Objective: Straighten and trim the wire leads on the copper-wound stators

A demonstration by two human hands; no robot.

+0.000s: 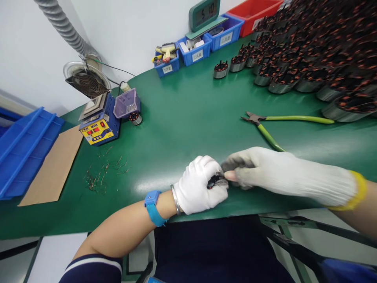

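Observation:
My left hand (198, 186), in a white glove, is wrapped round a motor stator (214, 180) near the front edge of the table. Only the stator's dark top shows between the fingers; the rest is hidden. My right hand (253, 169), in a knit glove with a bare thumb tip, pinches at the stator's right side. Whatever sits between those fingertips is too small to tell. Diagonal cutters (255, 118) with green handles lie with their jaws apart just beyond my right hand.
Many stators (281, 80) crowd the right back. Blue bins (196, 55) and a clock (204, 15) line the wall. A soldering unit (100, 127), a purple bin (127, 103) and a single stator (135, 118) stand left. Wire scraps (101, 175) lie near cardboard (55, 165).

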